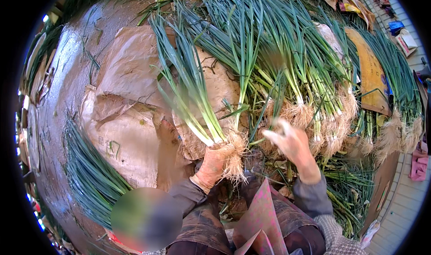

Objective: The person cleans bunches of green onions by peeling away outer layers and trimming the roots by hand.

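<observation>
One sheaf of long green leaves (92,161), laid at lower left, nearer ends out of sight. Spread flat alongside: brown sacking (130,136), presumably to keep produce off the wet-looking floor (74,82). Next, one bunch of green onions (208,113), slanted over the sacking, gripped low in the left hand (210,167), fingers closed round the stem bases; probably held there to leave the roots (235,158) exposed. Just right: right hand (292,146), fingers part-curled, blurred; cannot tell whether pinching anything. Beyond: heaped onions (287,69), root ends nearest, likely for easy reach. Then yellow sack (368,73), perhaps a divider; lastly, far-right bundle (399,71), likewise rooted.
</observation>
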A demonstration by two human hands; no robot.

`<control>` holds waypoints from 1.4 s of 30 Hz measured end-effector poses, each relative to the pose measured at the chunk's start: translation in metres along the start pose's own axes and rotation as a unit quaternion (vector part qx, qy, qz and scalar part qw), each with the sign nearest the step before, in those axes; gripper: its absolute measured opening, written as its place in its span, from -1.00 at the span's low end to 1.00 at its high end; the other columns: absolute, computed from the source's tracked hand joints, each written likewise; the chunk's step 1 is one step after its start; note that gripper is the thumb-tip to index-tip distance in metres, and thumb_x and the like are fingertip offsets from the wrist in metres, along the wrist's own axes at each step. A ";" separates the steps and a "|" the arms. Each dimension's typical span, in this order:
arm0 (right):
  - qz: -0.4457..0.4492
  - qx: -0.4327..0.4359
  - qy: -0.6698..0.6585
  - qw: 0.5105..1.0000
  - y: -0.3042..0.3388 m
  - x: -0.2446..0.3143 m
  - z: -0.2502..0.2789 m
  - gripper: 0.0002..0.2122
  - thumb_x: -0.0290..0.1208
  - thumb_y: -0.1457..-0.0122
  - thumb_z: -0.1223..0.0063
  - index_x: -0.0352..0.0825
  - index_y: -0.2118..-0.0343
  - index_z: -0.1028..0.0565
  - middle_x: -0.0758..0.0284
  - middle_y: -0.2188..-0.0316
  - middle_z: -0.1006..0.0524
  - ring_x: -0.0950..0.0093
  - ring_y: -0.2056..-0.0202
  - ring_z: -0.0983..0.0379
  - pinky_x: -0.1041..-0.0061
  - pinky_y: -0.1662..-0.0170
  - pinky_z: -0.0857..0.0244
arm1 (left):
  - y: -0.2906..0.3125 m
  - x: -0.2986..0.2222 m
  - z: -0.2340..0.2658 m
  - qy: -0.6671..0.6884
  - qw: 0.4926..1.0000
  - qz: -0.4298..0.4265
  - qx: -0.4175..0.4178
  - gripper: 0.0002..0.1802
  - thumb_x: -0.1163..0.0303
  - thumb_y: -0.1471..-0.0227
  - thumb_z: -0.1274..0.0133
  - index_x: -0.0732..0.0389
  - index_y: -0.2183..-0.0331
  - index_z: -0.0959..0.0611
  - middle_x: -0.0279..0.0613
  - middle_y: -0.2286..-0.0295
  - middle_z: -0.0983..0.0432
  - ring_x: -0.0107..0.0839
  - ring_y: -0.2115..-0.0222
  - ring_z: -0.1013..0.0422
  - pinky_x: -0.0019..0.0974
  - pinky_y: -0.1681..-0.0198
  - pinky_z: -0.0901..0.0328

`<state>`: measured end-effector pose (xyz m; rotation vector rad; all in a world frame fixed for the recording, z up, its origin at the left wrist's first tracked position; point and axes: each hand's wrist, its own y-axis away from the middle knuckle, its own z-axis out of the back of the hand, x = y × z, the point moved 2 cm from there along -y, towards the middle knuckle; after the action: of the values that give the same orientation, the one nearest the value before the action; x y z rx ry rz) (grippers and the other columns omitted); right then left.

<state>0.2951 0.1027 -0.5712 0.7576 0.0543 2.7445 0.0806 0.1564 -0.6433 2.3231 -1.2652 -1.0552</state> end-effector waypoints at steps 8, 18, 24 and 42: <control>-0.045 0.047 -0.108 0.992 -0.070 0.013 -0.093 -0.55 -0.05 -0.26 0.17 -0.26 0.64 -0.47 0.33 0.78 -0.40 0.48 0.74 -0.34 0.49 0.64 -0.24 | -0.003 0.004 -0.004 -0.111 0.991 -0.070 -0.034 -0.80 0.60 0.03 -0.10 0.33 0.26 -0.57 -0.26 0.40 -0.54 -0.50 0.43 -0.46 -0.42 0.37 -0.38; 0.236 -0.057 0.211 0.947 -0.019 0.017 -0.075 -0.83 -0.35 -0.13 0.02 -0.20 0.58 -0.38 0.44 0.82 -0.30 0.49 0.79 -0.25 0.46 0.72 -0.10 | 0.011 0.020 0.000 -0.126 0.986 -0.096 -0.055 -0.77 0.62 0.08 -0.12 0.33 0.29 -0.52 -0.31 0.41 -0.49 -0.55 0.44 -0.41 -0.45 0.36 -0.37; 0.244 -0.140 0.032 0.959 0.021 0.018 -0.060 -0.78 -0.32 -0.20 0.04 -0.32 0.53 -0.41 0.42 0.82 -0.30 0.57 0.79 -0.26 0.54 0.70 -0.14 | 0.006 0.002 0.002 -0.117 0.981 -0.086 -0.126 -0.86 0.55 0.09 -0.16 0.28 0.40 -0.53 -0.36 0.54 -0.47 -0.58 0.56 -0.38 -0.46 0.54 -0.29; 0.054 0.121 0.285 0.949 -0.057 0.033 -0.020 -0.38 0.12 0.05 -0.16 -0.38 0.11 -0.48 0.55 0.79 -0.22 0.65 0.71 -0.18 0.57 0.49 -0.19 | 0.001 0.016 0.004 -0.182 0.973 -0.096 -0.106 -0.83 0.53 0.11 -0.20 0.29 0.40 -0.55 -0.42 0.54 -0.47 -0.62 0.56 -0.35 -0.49 0.53 -0.28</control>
<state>0.2737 0.1678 -0.5789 -0.0106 0.4904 3.0016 0.0829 0.1432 -0.6530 2.1867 -0.9922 -1.6548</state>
